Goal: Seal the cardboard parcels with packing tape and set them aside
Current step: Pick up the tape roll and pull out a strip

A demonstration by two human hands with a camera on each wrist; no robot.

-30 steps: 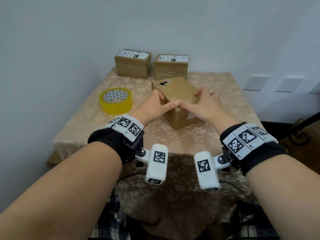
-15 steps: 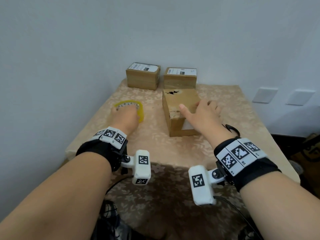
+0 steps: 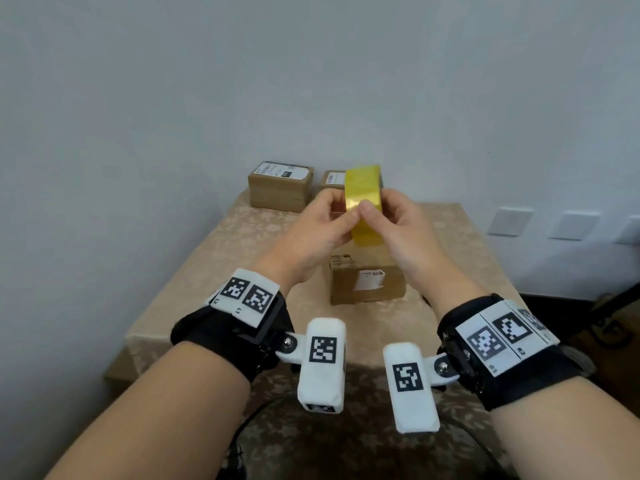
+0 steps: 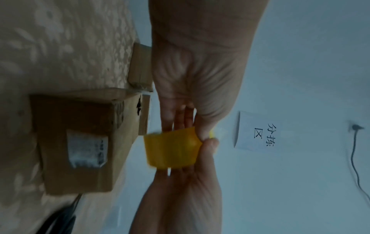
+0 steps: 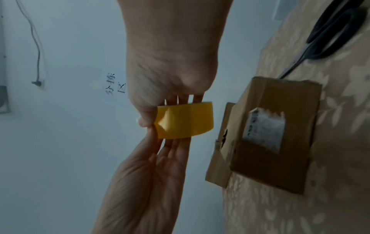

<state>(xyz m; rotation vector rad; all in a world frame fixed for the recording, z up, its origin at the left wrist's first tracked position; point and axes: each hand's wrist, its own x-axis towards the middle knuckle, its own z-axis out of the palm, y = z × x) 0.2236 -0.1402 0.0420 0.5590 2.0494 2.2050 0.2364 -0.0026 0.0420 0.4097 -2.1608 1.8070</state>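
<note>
Above the bench (image 3: 450, 230) we hold the yellow tape roll (image 3: 364, 202) on edge, over the open parcel (image 3: 367, 284). Left hand (image 3: 322, 230) and right hand (image 3: 401, 230) each have a grip grasping the roll, thumbs meeting on its outer face. Two labelled parcels (image 3: 280, 184) sit at the far edge; scissors (image 5: 328, 36) lie right of the open parcel.

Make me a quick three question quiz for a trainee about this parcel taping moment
1. True or false: the yellow tape roll lies on the table.
2. Which hands hold the roll? A) left hand only B) right hand only C) both
3. Fill in: black ___ lie on the table near the closest parcel.

Key:
1. False: it is held up above the parcel.
2. C
3. scissors
</note>
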